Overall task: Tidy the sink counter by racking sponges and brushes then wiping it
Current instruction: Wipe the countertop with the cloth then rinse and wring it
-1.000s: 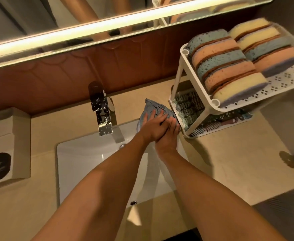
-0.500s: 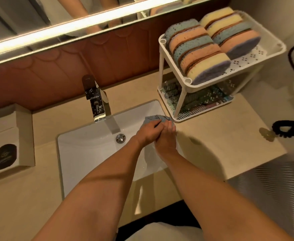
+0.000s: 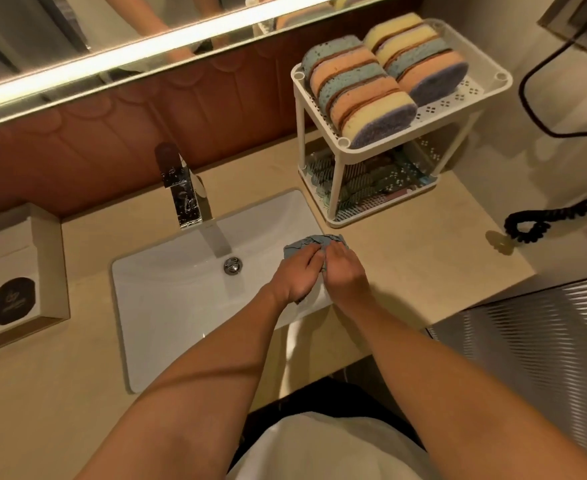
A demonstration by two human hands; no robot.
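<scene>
Here the cloth (image 3: 314,242) sat bunched at the right rim of the sink (image 3: 167,306), partly over the basin, partly on the counter (image 3: 423,265). I noted both hands on it: the left hand (image 3: 294,273) with fingers curled down over the wad, the right hand (image 3: 345,271) closed around its other side, the two touching over the fabric. Sponges (image 3: 365,84) stood on edge in two rows on the top shelf of the rack (image 3: 493,81) at the back right corner of the counter; the lower shelf held dark items I could not identify, possibly brushes. Racking looked done, I judged; wiping or wringing was the step in hand.

Handling judgement: the cloth was soft, light and limp, no stiffness to push against, likely damp and so a little clingy. Best taken as a gathered wad in the palm, fingers spread over the top, since a corner pinch would let it trail. The tap (image 3: 181,192) stood clear behind.
</scene>
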